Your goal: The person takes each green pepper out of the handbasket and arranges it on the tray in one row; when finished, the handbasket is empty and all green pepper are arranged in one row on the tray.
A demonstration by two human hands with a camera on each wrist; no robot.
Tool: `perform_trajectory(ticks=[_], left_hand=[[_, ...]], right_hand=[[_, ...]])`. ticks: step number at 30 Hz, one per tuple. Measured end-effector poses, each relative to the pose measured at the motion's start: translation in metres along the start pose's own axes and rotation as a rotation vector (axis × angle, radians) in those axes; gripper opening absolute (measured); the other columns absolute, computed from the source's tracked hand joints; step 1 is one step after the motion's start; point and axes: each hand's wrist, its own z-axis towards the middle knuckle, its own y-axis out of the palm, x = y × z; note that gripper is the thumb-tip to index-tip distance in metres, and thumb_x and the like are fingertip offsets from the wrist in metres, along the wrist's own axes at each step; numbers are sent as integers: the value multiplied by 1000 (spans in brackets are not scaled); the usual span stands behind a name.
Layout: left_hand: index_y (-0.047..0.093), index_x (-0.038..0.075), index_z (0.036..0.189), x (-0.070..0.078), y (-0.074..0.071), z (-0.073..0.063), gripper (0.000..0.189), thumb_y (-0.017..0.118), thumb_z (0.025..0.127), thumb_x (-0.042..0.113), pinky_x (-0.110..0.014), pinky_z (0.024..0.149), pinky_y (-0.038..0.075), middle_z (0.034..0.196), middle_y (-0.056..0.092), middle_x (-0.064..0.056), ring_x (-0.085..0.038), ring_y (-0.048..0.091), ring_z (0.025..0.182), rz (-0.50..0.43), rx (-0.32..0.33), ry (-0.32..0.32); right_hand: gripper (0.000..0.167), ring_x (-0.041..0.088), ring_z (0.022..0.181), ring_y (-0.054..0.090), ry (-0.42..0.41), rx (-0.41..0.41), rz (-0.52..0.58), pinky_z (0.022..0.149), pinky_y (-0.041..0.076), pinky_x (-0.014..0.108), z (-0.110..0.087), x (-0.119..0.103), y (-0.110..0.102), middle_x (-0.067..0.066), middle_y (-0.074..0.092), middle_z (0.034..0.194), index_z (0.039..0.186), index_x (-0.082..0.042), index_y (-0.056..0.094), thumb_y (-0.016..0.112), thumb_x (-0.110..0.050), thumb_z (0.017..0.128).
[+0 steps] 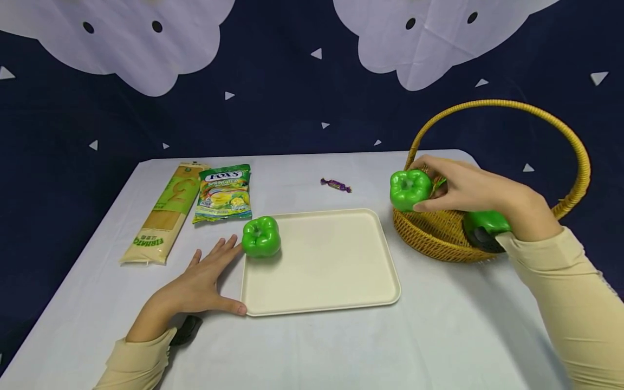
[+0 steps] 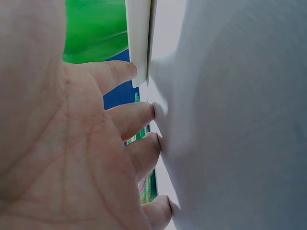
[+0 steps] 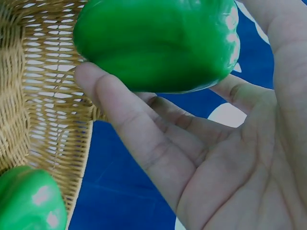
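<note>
My right hand (image 1: 463,187) grips a green bell pepper (image 1: 410,190) over the left rim of the wicker basket (image 1: 429,241). In the right wrist view, fingers and thumb are around that pepper (image 3: 158,45). Another green pepper (image 1: 487,221) lies inside the basket, partly hidden by my wrist. A beige tray (image 1: 326,260) is on the table, with a green bell pepper (image 1: 261,236) at its upper left corner. Spread at the tray's left edge is my left hand (image 1: 202,284), fingers extended. A fingertip (image 2: 127,71) touches the tray rim (image 2: 139,43) in the left wrist view.
Behind my left hand lie a long pack of noodles (image 1: 168,216) and a green candy bag (image 1: 224,194). A purple wrapped candy (image 1: 336,185) sits beyond the tray. The basket's tall handle (image 1: 536,111) arches above my right forearm.
</note>
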Motion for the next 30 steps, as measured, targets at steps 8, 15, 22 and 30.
perform_trajectory(ticks=[8,15,22,30], left_hand=[[32,16,170,-1,0,0,140,94,59,75,-87,122,0,179,17,-22,-52,9,166,3,6,12],[32,16,170,0,0,0,140,94,59,75,-86,122,-1,179,17,-22,-51,9,166,2,4,5],[32,16,170,0,0,0,140,94,59,75,-87,122,0,179,17,-22,-52,9,166,2,5,1],[33,15,170,0,0,0,140,94,59,75,-86,122,0,180,17,-22,-52,9,166,3,6,-2]], right_hand=[[68,16,97,74,-24,-1,37,84,64,28,8,-18,2,12,71,124,143,-19,56,91,-35,87],[73,15,94,76,-57,-10,79,82,62,26,22,-30,12,12,74,124,146,-21,53,92,-34,86],[74,17,98,78,-77,-43,150,86,65,34,41,-44,24,14,72,133,147,-24,52,92,-36,86],[73,17,98,79,-151,-54,219,83,67,31,64,-57,40,10,71,132,146,-24,54,94,-31,85]])
